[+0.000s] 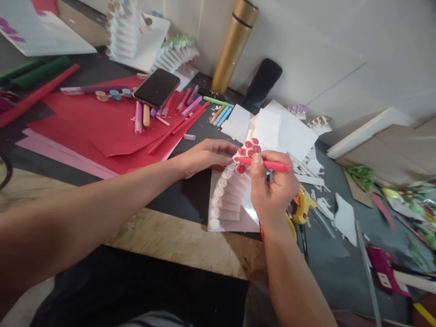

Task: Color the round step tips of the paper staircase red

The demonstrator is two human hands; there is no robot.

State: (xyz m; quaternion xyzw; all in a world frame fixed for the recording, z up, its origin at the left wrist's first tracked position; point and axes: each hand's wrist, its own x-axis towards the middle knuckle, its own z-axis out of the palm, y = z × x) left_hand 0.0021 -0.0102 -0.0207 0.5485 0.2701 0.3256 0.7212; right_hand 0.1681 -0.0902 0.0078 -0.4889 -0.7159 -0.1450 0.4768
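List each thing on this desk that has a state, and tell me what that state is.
right hand, closed around the red marker, its tip at a roll end
left hand, open, fingertips resting on the paper-roll model
paper-roll model, top roll ends coloured red, lower ones white
phone, screen dark, face up
gold flask, upright, lid on
glue gun, lying down, partly hidden

- White wall (340, 45) rises just behind the gold flask (235, 45).
- Dark mat (190, 200) over a chipboard worktable (170, 238) spreads before the flask.
- Soft, even light.
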